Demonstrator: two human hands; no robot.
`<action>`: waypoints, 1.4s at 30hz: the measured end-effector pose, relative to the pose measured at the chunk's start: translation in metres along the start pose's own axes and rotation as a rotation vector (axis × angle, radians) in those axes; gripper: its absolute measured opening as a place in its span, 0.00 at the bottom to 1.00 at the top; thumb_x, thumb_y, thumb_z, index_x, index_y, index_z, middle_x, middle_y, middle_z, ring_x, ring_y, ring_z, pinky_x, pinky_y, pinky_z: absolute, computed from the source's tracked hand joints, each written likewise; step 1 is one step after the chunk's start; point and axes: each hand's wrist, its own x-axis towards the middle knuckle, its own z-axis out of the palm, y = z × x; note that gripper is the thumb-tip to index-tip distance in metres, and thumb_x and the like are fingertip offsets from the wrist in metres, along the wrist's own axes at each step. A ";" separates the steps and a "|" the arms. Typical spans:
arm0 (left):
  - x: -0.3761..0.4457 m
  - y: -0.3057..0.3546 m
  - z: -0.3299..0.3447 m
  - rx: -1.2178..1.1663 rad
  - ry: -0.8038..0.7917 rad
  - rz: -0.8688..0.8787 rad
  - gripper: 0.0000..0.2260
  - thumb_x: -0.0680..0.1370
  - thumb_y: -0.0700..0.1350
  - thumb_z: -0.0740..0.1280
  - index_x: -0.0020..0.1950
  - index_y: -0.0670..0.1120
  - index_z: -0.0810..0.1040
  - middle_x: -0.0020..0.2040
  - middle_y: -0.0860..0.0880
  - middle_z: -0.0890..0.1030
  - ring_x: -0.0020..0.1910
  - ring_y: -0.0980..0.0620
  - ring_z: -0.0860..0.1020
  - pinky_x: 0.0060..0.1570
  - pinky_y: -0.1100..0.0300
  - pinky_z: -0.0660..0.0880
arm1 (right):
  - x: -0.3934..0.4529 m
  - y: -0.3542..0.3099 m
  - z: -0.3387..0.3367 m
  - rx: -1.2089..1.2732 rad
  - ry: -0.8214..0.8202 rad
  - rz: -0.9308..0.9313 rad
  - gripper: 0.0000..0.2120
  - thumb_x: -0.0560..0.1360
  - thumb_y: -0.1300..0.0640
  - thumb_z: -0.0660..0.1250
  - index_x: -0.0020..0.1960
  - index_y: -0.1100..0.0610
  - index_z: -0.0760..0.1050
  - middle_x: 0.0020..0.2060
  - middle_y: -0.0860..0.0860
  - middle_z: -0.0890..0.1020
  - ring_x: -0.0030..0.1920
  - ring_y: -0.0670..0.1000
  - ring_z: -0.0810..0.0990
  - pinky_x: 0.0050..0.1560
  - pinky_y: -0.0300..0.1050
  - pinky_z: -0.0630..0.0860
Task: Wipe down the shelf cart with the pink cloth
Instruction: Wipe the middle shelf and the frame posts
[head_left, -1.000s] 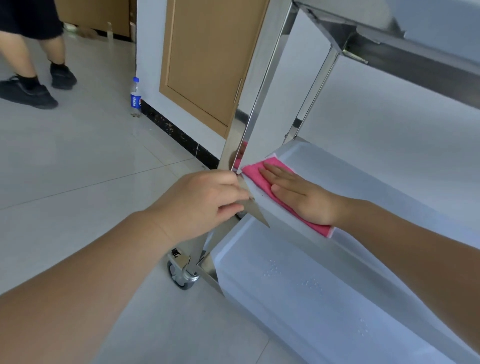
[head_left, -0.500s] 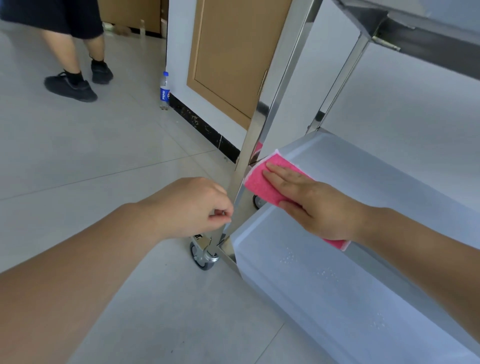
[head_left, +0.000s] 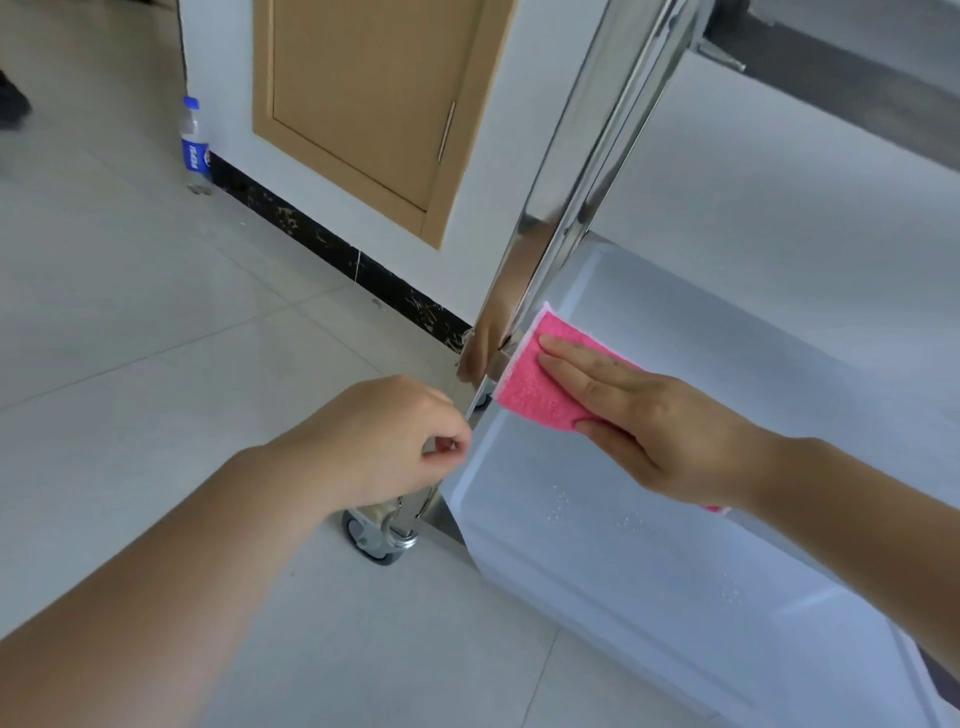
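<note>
Mid-wipe, not close to done by my read. Right hand (head_left: 660, 426) lies flat, fingers (head_left: 576, 358) straight and together, pressing the pink cloth (head_left: 540, 379) onto the middle shelf (head_left: 727, 364) of the shelf cart (head_left: 597, 571), right at the corner against the steel post (head_left: 571, 171). Left hand (head_left: 384, 441) sits just outside the post, fingers curled in a loose fist, pinching nothing I can make out. Droplets on the lower shelf (head_left: 649, 597) below the cloth suggest it is wet, wiped or not I can't tell. Upper shelf and posts probably left.
</note>
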 end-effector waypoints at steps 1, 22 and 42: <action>-0.002 -0.003 0.003 -0.005 -0.016 -0.009 0.03 0.72 0.49 0.67 0.40 0.56 0.80 0.31 0.64 0.73 0.35 0.67 0.73 0.31 0.69 0.64 | 0.000 -0.002 0.000 -0.013 0.008 -0.002 0.25 0.80 0.55 0.55 0.74 0.60 0.55 0.74 0.55 0.60 0.74 0.52 0.60 0.69 0.53 0.66; -0.059 0.045 -0.020 0.180 -0.195 -0.091 0.06 0.74 0.49 0.63 0.44 0.53 0.79 0.37 0.58 0.78 0.37 0.58 0.75 0.37 0.62 0.73 | 0.022 -0.036 0.025 -0.913 -0.113 -0.114 0.30 0.76 0.54 0.43 0.73 0.60 0.35 0.73 0.57 0.37 0.72 0.56 0.32 0.70 0.55 0.30; -0.055 0.054 -0.009 0.206 -0.308 -0.060 0.07 0.75 0.49 0.61 0.42 0.51 0.77 0.38 0.53 0.79 0.36 0.54 0.76 0.38 0.56 0.75 | 0.052 -0.047 0.031 -1.086 -0.165 -0.090 0.31 0.77 0.52 0.43 0.74 0.61 0.36 0.76 0.57 0.42 0.75 0.57 0.39 0.70 0.55 0.32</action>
